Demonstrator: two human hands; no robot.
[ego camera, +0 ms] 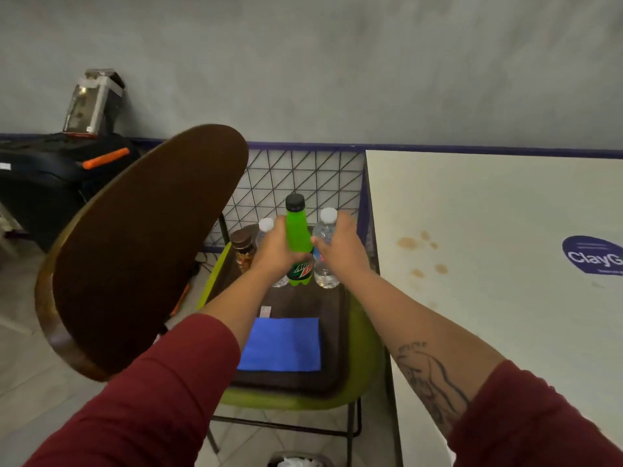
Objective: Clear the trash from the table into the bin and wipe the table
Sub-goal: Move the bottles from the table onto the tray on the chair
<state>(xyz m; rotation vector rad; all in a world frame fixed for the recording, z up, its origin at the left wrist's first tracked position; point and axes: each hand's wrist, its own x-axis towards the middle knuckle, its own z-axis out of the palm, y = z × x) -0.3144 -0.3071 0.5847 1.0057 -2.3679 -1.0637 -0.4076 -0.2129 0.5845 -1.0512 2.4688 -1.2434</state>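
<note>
- Far left: a dark bag (pixel 50 176) is sitting by the wall with a clear box (pixel 91 104) on top. Neither is looking like your business.
- A brown chair back (pixel 145 244) is blocking the left part of the view.
- A jar (pixel 243 248) is standing at the tray's (pixel 332 335) back left, just beside a small bottle (pixel 266 225) half hidden behind your left hand (pixel 276 247).
- Your left hand is wrapping its fingers round the green bottle (pixel 296 230), which is standing upright on the tray.
- Your right hand (pixel 340 246) is closing round the water bottle (pixel 325 261), touching the green one.
- A blue cloth (pixel 281 343) is lying folded at the tray's near end, untouched.
- The bin (pixel 295 460) is showing at the bottom edge, below the green seat (pixel 364 362).
- Right: the table (pixel 488 264) is looking bare of trash but is carrying brown stains (pixel 421 254) near its left edge.
- Judgement: clearing is looking mostly done; wiping is not begun, and the cloth is waiting.
</note>
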